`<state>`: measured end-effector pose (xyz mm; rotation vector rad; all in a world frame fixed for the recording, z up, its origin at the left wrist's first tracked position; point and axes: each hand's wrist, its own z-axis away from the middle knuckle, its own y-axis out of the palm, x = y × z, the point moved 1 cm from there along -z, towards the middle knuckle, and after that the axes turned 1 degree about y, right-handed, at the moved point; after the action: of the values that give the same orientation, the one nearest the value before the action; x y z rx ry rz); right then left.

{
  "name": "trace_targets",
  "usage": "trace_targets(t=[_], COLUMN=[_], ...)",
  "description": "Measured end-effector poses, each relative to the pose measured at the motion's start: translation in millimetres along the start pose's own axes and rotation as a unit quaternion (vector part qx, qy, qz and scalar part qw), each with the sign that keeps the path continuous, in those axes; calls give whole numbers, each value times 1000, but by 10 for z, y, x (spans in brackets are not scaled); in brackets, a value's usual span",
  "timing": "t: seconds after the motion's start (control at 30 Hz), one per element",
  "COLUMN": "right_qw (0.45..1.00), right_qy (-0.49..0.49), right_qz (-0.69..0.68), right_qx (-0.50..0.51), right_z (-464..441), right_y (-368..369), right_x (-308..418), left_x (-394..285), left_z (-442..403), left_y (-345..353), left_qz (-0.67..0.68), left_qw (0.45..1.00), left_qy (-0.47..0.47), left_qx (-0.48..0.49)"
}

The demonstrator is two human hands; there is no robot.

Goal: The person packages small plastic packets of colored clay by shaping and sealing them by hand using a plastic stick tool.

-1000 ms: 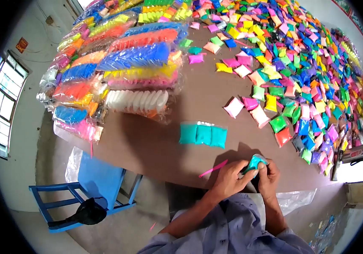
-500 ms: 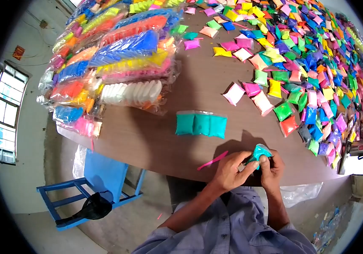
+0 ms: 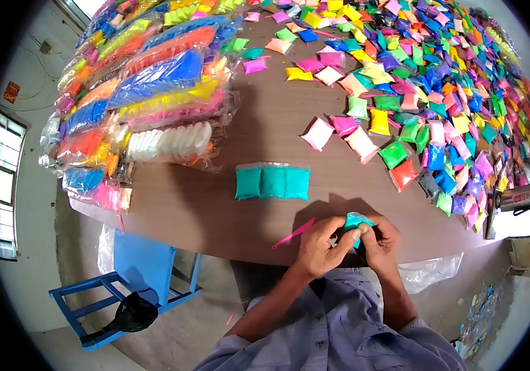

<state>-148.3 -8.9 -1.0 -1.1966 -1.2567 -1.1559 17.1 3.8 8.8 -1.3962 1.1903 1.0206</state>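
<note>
Close to the table's front edge, my left hand point(image 3: 322, 248) and my right hand point(image 3: 381, 243) pinch one small teal packet point(image 3: 356, 221) between thumbs and fingers. Its clear top edge sticks up above my fingertips, and the lower part is mostly covered by my hands. Left of my left hand lies a thin pink plastic stick point(image 3: 294, 234), apart from it. Further back on the table, a joined strip of three teal packets point(image 3: 272, 182) lies flat.
Bagged bundles of coloured packets point(image 3: 159, 80) are stacked at the left. Loose coloured packets point(image 3: 426, 105) spread over the back and right of the brown table point(image 3: 215, 210). A metal flask point(image 3: 521, 196) lies at the right edge; a blue chair point(image 3: 144, 260) stands at the left front.
The view has shifted, so the things on the table appear a little further left. Both hands stay on the teal packet, which now looks more upright between my fingers.
</note>
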Motion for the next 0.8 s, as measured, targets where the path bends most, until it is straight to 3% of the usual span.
trace_targets(t=[0.2, 0.63, 0.8], right_qw=[990, 995, 985], right_qy=[-74, -36, -89], right_qz=[100, 84, 132], right_qx=[61, 51, 66], right_z=[-57, -50, -70], right_y=[21, 27, 67], right_x=[112, 122, 156], left_x=[21, 0, 13], left_z=[19, 0, 33], left_y=[-8, -4, -22], left_qz=[26, 34, 24], left_qw=[999, 998, 998], left_qy=[-10, -26, -13], left_qx=[-34, -39, -65])
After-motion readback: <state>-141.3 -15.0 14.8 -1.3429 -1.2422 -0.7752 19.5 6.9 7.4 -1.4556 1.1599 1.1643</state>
